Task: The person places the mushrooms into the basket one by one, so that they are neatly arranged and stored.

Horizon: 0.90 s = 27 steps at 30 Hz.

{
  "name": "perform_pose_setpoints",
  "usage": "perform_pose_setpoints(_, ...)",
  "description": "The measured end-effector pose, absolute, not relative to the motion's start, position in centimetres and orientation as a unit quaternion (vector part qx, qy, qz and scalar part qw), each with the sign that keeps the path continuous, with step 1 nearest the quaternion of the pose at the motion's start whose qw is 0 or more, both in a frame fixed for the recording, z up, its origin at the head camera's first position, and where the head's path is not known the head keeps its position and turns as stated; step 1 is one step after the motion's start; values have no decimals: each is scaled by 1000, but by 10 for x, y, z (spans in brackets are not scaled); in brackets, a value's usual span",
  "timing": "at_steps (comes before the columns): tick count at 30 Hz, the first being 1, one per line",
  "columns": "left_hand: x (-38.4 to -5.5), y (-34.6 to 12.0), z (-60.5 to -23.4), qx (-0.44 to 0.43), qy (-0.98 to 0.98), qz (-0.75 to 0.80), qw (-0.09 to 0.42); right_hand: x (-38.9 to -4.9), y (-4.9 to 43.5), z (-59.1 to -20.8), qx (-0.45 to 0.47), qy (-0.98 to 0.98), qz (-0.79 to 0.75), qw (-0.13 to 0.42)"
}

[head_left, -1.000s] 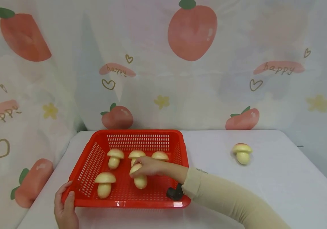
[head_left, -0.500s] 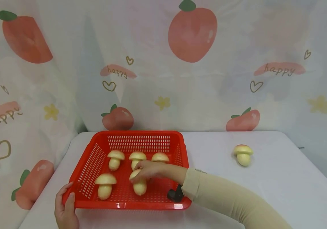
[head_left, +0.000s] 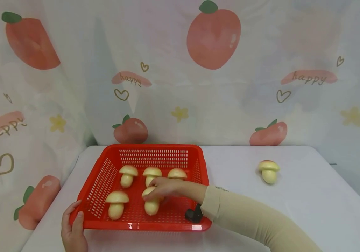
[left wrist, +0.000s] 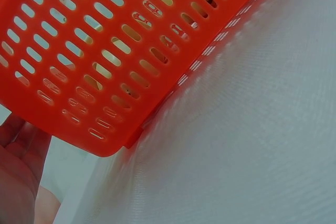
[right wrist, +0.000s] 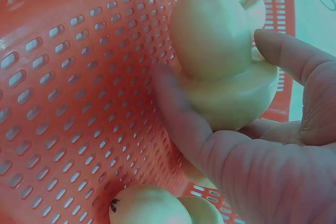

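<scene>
In the head view, my right hand [head_left: 166, 187] holds a smooth cream toy mushroom [head_left: 152, 208] by its cap, low in the front middle of the red basket [head_left: 154, 225]. The right wrist view has the thumb and fingers around this mushroom [right wrist: 215, 40], stem towards the camera's top; part of the cap is behind the fingers. My left hand [head_left: 74, 231] grips the basket's front left corner, thumb on the rim. Inside the basket lie more toy mushrooms: one at front left [head_left: 116, 206], and three along the back, the middle [head_left: 152, 173] and right ones partly covered by my hand.
Another toy mushroom [head_left: 269, 171], with a reddish cap top, lies on the white table [head_left: 246, 192] right of the basket. A black wrist camera mount [head_left: 193, 214] hangs over the basket's front right corner. A fruit-printed curtain [head_left: 230, 105] stands behind the table.
My right hand has lowered the toy mushroom towards the basket's floor and then shifted it slightly left. My left hand has stayed on the basket's corner. The head view has tilted slightly.
</scene>
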<state>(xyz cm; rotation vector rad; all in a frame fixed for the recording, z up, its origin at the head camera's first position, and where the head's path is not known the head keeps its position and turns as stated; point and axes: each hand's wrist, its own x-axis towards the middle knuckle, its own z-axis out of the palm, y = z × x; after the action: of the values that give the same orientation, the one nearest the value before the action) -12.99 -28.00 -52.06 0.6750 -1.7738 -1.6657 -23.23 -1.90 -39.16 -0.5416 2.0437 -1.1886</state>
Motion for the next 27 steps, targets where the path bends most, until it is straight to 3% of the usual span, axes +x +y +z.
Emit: perform_pose_setpoints(27, -130, -279, -518, 257, -667, -628, 308, -234, -20, -394, -204, 794, -446, 359)
